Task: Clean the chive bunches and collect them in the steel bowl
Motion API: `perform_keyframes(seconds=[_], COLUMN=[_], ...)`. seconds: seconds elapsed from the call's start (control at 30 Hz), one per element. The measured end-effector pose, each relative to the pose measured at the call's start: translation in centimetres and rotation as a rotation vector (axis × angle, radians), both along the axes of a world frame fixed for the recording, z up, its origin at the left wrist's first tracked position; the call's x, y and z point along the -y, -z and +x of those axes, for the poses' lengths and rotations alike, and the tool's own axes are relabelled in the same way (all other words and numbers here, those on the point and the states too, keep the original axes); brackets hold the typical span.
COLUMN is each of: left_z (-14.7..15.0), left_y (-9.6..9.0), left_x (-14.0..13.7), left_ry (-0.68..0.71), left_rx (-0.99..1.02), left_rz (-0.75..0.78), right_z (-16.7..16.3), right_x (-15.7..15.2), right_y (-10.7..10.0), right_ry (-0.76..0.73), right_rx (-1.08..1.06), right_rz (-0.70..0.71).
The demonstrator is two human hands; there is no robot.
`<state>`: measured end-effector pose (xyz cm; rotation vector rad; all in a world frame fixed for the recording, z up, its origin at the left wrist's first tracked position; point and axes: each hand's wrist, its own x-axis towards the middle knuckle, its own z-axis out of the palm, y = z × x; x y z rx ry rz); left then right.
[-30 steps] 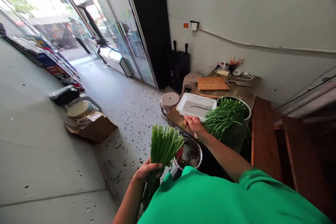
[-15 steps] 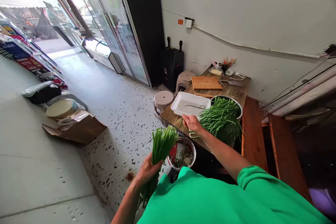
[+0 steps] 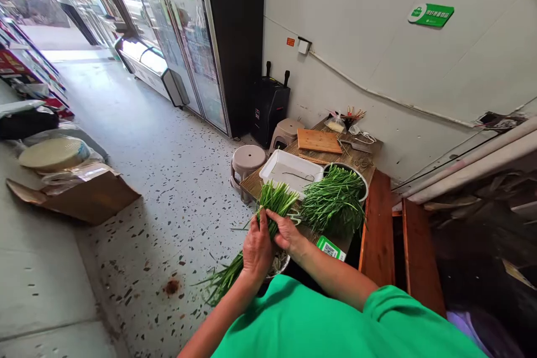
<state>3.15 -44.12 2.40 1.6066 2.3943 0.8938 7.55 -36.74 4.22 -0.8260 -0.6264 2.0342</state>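
Observation:
A bunch of garlic chives (image 3: pixel 274 197) is gripped in my left hand (image 3: pixel 257 249), its pale cut ends pointing up and away from me. The long green leaves trail below that hand toward the floor on the left. My right hand (image 3: pixel 288 232) is closed at the bunch's right side, thumb and fingers pressing on the stems close to my left fingers. To the right, a large heap of chives (image 3: pixel 333 198) fills and overhangs a round white basin (image 3: pixel 364 190). Partly hidden beneath my hands is a bucket (image 3: pixel 284 264) holding plant scraps.
On the wooden table (image 3: pixel 251 182) sit a white tray (image 3: pixel 272 161) with a thin strand inside, a cutting board (image 3: pixel 319 141) and a cleaver (image 3: pixel 356 146). A green QR-code card (image 3: pixel 330 248) is at the near edge. Plastic stools (image 3: pixel 248 158) stand left; wooden benches (image 3: pixel 376 229) stand right.
My right hand has moved from beside the tray down to the bunch. My left hand has raised the bunch toward the table, and both hands now meet on it. The view has turned slightly.

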Motion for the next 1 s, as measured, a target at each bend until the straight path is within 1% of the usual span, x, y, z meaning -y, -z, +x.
perform_keyframes(seconds=[0.07,0.13,0.2,0.27,0.33,0.4,0.5,0.57,0.67,0.73,0.8,0.83,0.9,0.97,1.0], left_z=[-0.1,-1.1,-2.5,-4.0,-4.8,-4.7,-3.5,-2.8,-2.3,-2.3,-2.2,-2.2,-1.9,-1.7,-1.7], left_y=[0.2,0.4,0.7,1.2,1.8,2.5,3.3,3.7,4.2,4.1,3.5,3.0,1.9,1.0,0.7], left_x=[0.4,0.8,0.9,0.5,0.0,-0.3,0.1,0.6,1.4,1.7,1.7,1.7,1.7,1.7,1.7], left_ry=[0.069,0.112,0.209,0.383,0.501,0.541,0.643,0.685,0.705,0.766,0.835,0.856,0.84,0.785,0.756], left_rx=[0.216,0.544,0.927,1.257,1.471,1.62,1.794,1.903,2.08,2.124,2.083,2.04,1.939,1.862,1.838], left_rz=[0.078,0.083,-0.023,-0.205,-0.323,-0.332,-0.336,-0.345,-0.398,-0.424,-0.395,-0.379,-0.354,-0.351,-0.351], right_z=[1.4,2.7,3.6,4.0,4.0,4.0,4.5,5.3,6.7,7.5,8.2,8.6,9.4,10.4,11.0], right_x=[-0.7,-0.9,-0.7,-0.3,0.0,0.1,-0.2,-0.7,-1.5,-2.0,-2.4,-2.6,-3.2,-4.0,-4.6], right_y=[0.4,0.8,1.0,1.0,0.8,0.4,-0.3,-0.9,-1.5,-1.5,-1.3,-1.1,-1.0,-1.3,-1.7], right_ry=[-0.012,-0.052,-0.093,-0.112,-0.132,-0.144,-0.172,-0.269,-0.409,-0.451,-0.493,-0.521,-0.578,-0.63,-0.627], right_rx=[-0.004,0.007,0.007,-0.007,-0.009,0.019,0.11,0.153,0.199,0.239,0.264,0.269,0.271,0.298,0.338], right_rz=[-0.067,-0.127,-0.154,-0.149,-0.129,-0.085,0.068,0.185,0.335,0.435,0.509,0.522,0.504,0.429,0.391])
